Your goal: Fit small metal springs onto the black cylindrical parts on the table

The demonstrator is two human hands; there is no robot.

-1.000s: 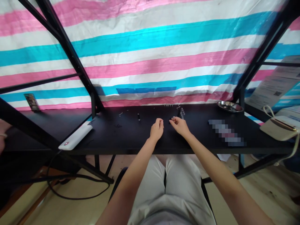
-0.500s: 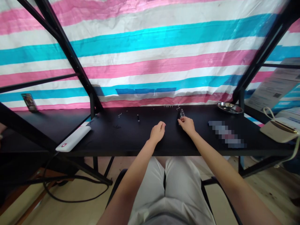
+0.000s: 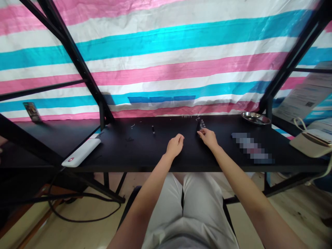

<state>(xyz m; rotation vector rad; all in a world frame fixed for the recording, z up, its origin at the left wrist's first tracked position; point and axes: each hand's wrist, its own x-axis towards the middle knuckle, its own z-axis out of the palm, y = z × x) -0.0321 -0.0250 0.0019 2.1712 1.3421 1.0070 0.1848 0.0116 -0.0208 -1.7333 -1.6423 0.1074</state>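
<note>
My left hand (image 3: 175,145) rests on the black table (image 3: 145,152) near its middle, fingers loosely curled under; nothing shows in it. My right hand (image 3: 208,137) reaches a little farther back and right, its fingertips pinched at a small cluster of tiny dark and pale parts (image 3: 201,124). What the fingers grip is too small to name. A short row of tiny upright pins (image 3: 185,117) stands just behind, close to the striped tarp.
A white power bank (image 3: 82,152) lies at the table's left edge, with a black cable (image 3: 77,214) on the floor below. A small dark part (image 3: 153,130) and wire scraps lie mid-left. A metal dish (image 3: 255,118) sits back right, a beige pouch (image 3: 310,142) far right.
My right hand has moved back and to the right, away from my left hand, up to the cluster of small parts. My left hand has lowered and relaxed onto the table.
</note>
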